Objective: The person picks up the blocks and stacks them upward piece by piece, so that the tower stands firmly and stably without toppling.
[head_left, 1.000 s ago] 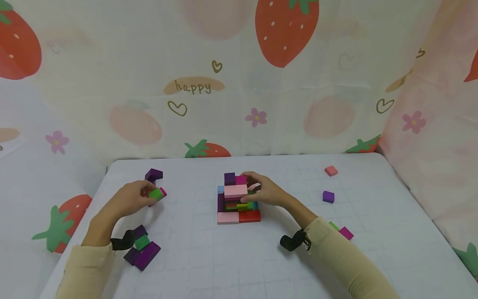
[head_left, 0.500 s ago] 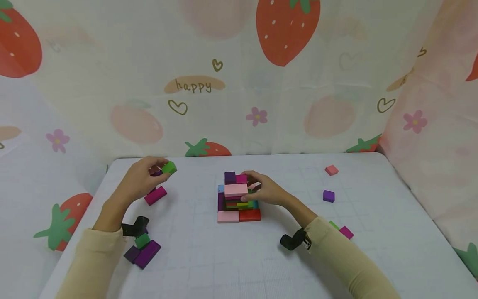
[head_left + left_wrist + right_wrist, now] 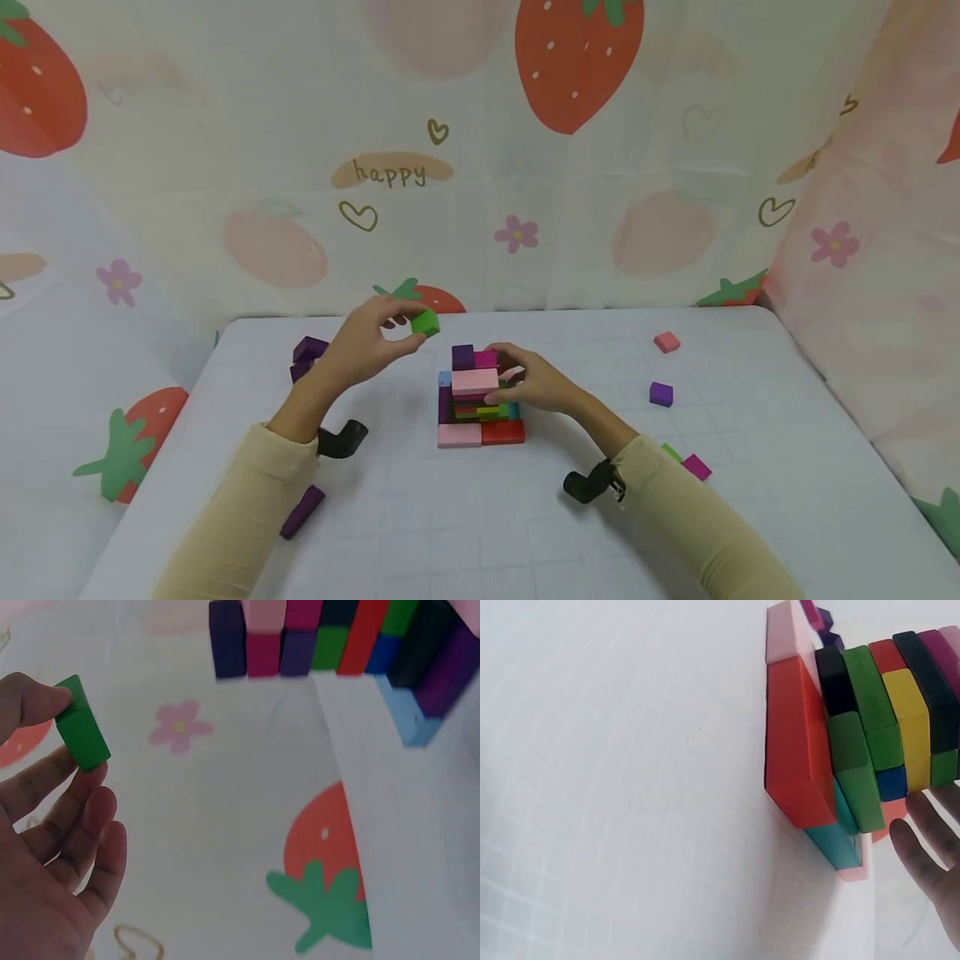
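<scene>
The left hand (image 3: 363, 342) pinches a green block (image 3: 425, 323) between the thumb and the tips of the first fingers; this grip is closed as far as the block lets it, and the other fingers are loosely bent. The green block is in the air above the white counter (image 3: 465, 525), near the tower of blocks (image 3: 475, 382), a little to its left and higher, not touching it.

The right hand (image 3: 540, 382) is at the right side of this tower, with thumb and fingers bent and set apart. Its fingertips are very close to the blocks or touch them; whether this grip really clasps the tower, I cannot tell.

At the bottom of the tower, in front, a pink block (image 3: 459, 436) and a red block (image 3: 503, 432) lie side by side. On the left of the counter, behind the left arm, there are dark purple blocks (image 3: 309, 350), and nearer a long purple block (image 3: 303, 512), partly covered by the sleeve (image 3: 240, 508). On the right lie a salmon block (image 3: 667, 342), a violet block (image 3: 661, 394) and, beside the right sleeve, a magenta block (image 3: 697, 467).
</scene>
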### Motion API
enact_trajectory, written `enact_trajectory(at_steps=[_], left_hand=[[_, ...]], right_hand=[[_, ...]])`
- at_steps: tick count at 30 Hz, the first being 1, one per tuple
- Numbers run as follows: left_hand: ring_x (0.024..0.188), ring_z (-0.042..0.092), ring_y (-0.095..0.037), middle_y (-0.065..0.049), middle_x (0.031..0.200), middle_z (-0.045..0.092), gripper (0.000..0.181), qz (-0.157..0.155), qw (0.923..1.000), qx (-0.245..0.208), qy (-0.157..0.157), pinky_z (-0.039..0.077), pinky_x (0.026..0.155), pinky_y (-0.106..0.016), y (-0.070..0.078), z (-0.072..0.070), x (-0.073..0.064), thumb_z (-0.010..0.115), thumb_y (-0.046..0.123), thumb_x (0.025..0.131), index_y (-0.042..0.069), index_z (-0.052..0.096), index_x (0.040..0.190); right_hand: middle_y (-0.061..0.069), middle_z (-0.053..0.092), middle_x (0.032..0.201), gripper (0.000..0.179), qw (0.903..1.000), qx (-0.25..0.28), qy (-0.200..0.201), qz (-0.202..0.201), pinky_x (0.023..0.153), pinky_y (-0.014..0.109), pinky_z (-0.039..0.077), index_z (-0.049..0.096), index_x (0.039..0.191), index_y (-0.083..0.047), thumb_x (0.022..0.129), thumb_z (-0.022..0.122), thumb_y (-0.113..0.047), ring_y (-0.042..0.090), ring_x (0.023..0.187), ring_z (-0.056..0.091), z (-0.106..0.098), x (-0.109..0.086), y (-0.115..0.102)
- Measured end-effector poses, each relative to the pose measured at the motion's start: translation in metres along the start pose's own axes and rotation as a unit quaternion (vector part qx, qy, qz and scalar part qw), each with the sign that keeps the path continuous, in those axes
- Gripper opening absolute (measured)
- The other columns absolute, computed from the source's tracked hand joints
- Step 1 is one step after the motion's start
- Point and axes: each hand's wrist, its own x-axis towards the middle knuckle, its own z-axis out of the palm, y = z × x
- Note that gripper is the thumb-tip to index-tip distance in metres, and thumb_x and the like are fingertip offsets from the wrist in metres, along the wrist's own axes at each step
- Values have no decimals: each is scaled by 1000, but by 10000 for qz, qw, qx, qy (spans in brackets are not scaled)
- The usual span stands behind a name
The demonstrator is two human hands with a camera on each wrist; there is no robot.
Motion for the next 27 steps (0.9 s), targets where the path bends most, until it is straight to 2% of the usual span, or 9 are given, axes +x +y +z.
enact_trajectory(at_steps=[4, 7, 12, 16, 27], left_hand=[[99, 58, -24, -8, 108, 65, 35, 310, 9991, 216, -215, 52, 88, -41, 9, 23, 16, 71, 20, 86, 8, 67, 119], [99, 57, -24, -7, 108, 65, 36, 358, 9980, 371, -372, 52, 88, -41, 14, 38, 23, 72, 22, 86, 8, 67, 119], [101, 55, -22, -8, 107, 65, 36, 397, 9956, 505, -675, 51, 87, -39, 20, 54, 30, 73, 24, 86, 8, 67, 118], [103, 54, -23, -7, 107, 65, 34, 375, 9934, 683, -848, 49, 87, -40, 20, 60, 33, 73, 23, 86, 8, 69, 117], [107, 53, -24, -8, 116, 66, 37, 332, 9864, 1029, -1241, 48, 93, -41, 17, 65, 34, 72, 28, 87, 9, 68, 118]], right_hand=[[10, 60, 128, 70, 10000, 22, 7, -49, 98, 41, 51, 45, 141, -14, 80, 77, -27, 26, 117, 53, 0, 0, 2], [9, 60, 128, 69, 9999, 68, -26, -127, 98, 41, 50, 45, 141, -16, 81, 77, -27, 25, 117, 54, 0, 0, 3], [8, 60, 127, 67, 9997, 83, -38, -238, 100, 43, 49, 46, 140, -16, 81, 77, -26, 24, 116, 55, 0, 2, 6], [7, 60, 127, 63, 9996, 83, -45, -277, 102, 45, 48, 48, 137, -14, 81, 76, -24, 24, 116, 55, 0, 2, 8], [10, 60, 130, 66, 9994, 135, -45, -320, 102, 46, 47, 46, 141, -14, 82, 75, -20, 25, 117, 54, 0, 2, 9]])
